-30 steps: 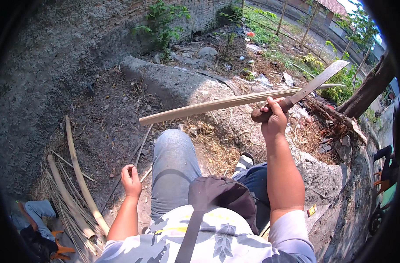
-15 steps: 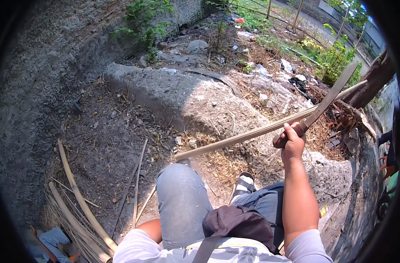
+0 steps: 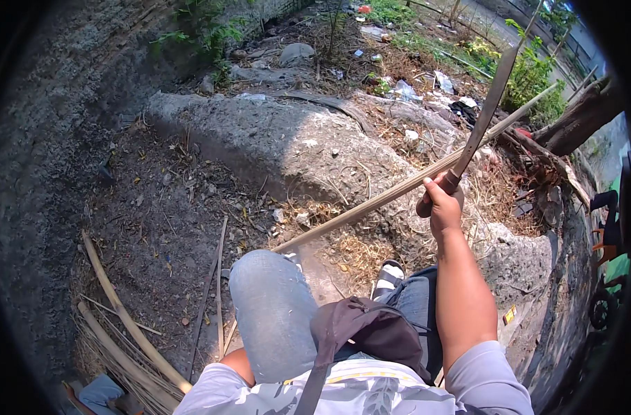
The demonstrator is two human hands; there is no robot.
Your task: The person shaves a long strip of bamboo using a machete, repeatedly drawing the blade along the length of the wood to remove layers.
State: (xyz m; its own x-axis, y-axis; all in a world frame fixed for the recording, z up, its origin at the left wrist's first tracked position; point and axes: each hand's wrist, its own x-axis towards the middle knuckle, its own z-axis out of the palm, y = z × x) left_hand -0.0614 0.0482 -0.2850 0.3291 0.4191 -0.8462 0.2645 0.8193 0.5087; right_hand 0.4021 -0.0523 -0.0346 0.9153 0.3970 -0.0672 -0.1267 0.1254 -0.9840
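My right hand (image 3: pixel 445 207) is closed round the brown wooden handle of a machete (image 3: pixel 488 109), its long dull blade pointing up and away. Behind the blade runs a long pale split pole (image 3: pixel 371 206), looking like bamboo or wood, slanting from beside my bent left knee (image 3: pixel 266 297) up to the right. Its far end is near a leaning tree trunk (image 3: pixel 581 117). Whether blade and pole touch, I cannot tell. Of my left arm only the sleeve and a bit of forearm show; the left hand is hidden behind the knee.
Curved pale poles and thin strips (image 3: pixel 129 304) lie at the lower left. A rough concrete ledge (image 3: pixel 253 138) crosses ahead, with a dark wall (image 3: pixel 53 138) on the left. Litter and plants are beyond. A dark bag (image 3: pixel 371 335) rests on my lap. A person's leg (image 3: pixel 100 393) shows lower left.
The machete has swung more upright, and my right hand has shifted slightly left and up. The pole now slants more steeply. The whole view has also shifted a little.
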